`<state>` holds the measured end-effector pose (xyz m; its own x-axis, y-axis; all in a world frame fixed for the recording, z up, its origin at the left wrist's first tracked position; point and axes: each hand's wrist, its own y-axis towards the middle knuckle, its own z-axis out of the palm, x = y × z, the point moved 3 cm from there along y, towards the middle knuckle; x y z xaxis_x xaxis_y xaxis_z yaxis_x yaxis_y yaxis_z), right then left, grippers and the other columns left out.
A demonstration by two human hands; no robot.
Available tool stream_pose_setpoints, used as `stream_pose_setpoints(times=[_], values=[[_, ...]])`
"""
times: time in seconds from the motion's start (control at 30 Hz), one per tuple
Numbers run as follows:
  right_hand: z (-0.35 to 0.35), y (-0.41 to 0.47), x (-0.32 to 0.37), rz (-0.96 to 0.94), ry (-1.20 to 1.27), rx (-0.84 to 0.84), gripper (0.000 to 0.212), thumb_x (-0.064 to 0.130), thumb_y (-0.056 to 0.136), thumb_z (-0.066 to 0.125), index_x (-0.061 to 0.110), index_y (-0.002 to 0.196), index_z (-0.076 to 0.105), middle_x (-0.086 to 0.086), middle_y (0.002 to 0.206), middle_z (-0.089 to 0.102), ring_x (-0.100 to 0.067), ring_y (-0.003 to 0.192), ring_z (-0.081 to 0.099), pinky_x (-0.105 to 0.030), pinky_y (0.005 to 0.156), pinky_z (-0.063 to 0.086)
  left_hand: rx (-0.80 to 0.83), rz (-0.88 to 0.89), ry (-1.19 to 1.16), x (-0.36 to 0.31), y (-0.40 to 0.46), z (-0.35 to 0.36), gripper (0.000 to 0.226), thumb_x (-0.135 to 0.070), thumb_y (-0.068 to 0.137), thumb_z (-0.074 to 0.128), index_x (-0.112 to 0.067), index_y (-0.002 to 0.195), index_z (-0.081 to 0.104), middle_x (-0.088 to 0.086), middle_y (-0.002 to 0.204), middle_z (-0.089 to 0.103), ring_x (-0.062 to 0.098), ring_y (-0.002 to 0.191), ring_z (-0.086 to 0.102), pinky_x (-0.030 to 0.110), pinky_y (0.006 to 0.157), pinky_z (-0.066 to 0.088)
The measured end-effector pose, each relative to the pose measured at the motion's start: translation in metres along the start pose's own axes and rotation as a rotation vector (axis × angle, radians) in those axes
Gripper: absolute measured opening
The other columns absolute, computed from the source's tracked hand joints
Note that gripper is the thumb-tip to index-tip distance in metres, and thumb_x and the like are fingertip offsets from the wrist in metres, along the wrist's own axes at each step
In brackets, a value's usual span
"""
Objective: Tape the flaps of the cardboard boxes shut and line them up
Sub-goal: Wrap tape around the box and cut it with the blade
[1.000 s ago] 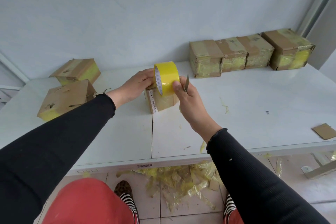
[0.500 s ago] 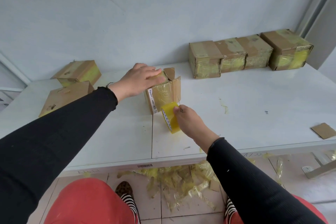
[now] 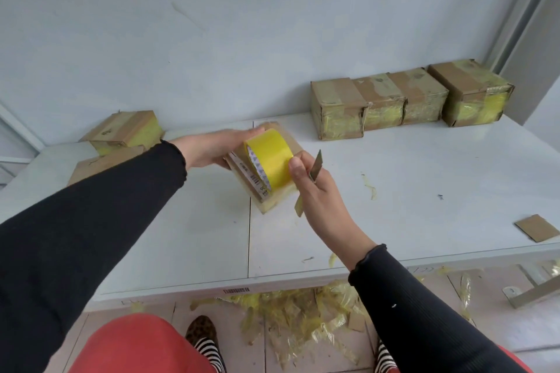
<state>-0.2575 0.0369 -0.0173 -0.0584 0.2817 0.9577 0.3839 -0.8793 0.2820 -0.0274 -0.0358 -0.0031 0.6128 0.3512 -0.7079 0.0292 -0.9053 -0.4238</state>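
Your left hand holds the tilted cardboard box near the middle of the worktop, while your right hand grips the yellow tape roll against it and a cutter blade as well. This looks like the taping step on this box. Next, seemingly, cut the tape, then set the box beside the four taped boxes along the back right edge.

White label strip on the side of the tilted cardboard box carries a small barcode and digits that look like "90" or "06", rest too small to read. Barcode sticker on the front edge of the white table, digits unreadable. Dark scribble on far-left box, illegible.
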Motion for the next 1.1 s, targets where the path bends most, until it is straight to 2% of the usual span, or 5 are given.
stream_pose_setpoints(times=[0.13,0.27,0.63,0.83,1.1], values=[[0.012,0.007,-0.018,0.047,-0.158,0.091,0.02,0.026,0.11,0.044,0.011,0.112,0.059,0.0,0.098,0.066,-0.021,0.092,0.061,-0.043,0.088,0.05,-0.166,-0.076,0.17,0.029,0.033,0.014,0.025,-0.032,0.103,0.056,-0.011,0.094,0.067,0.008,0.094,0.07,0.025,0.087,0.063,0.032,0.081,0.047],[0.011,0.016,-0.023,0.018,-0.154,0.098,0.024,0.019,0.11,0.044,0.04,0.103,0.051,0.037,0.089,0.059,0.009,0.087,0.056,-0.014,0.078,0.04,-0.244,0.038,0.129,0.03,0.048,0.021,0.021,-0.016,0.101,0.057,-0.012,0.08,0.063,0.008,0.085,0.066,0.025,0.082,0.058,0.035,0.076,0.046],[-0.016,0.0,-0.006,0.144,-0.358,0.133,0.039,0.036,0.11,0.042,0.044,0.073,0.052,0.026,0.061,0.053,0.002,0.06,0.048,-0.025,0.061,0.032,-0.239,0.101,0.357,0.028,0.037,0.038,0.039,-0.043,0.11,0.037,-0.025,0.135,0.061,-0.005,0.134,0.063,0.017,0.123,0.055,0.03,0.091,0.037],[-0.027,-0.022,-0.022,0.48,-0.605,0.334,0.041,0.044,0.108,0.038,0.008,0.093,0.051,0.002,0.076,0.048,-0.016,0.068,0.045,-0.032,0.063,0.035,-0.23,0.104,0.398,0.029,0.035,0.038,0.054,-0.051,0.111,0.025,-0.018,0.141,0.055,0.007,0.142,0.059,0.025,0.13,0.052,0.039,0.107,0.041],[-0.025,-0.021,-0.027,0.558,-0.5,0.403,0.038,0.042,0.108,0.043,0.027,0.073,0.037,0.009,0.07,0.038,-0.011,0.059,0.036,-0.029,0.059,0.029,-0.659,0.252,0.492,-0.01,-0.012,0.067,0.056,-0.055,0.104,0.043,-0.013,0.139,0.05,0.01,0.143,0.051,0.029,0.135,0.04,0.041,0.104,0.038]])
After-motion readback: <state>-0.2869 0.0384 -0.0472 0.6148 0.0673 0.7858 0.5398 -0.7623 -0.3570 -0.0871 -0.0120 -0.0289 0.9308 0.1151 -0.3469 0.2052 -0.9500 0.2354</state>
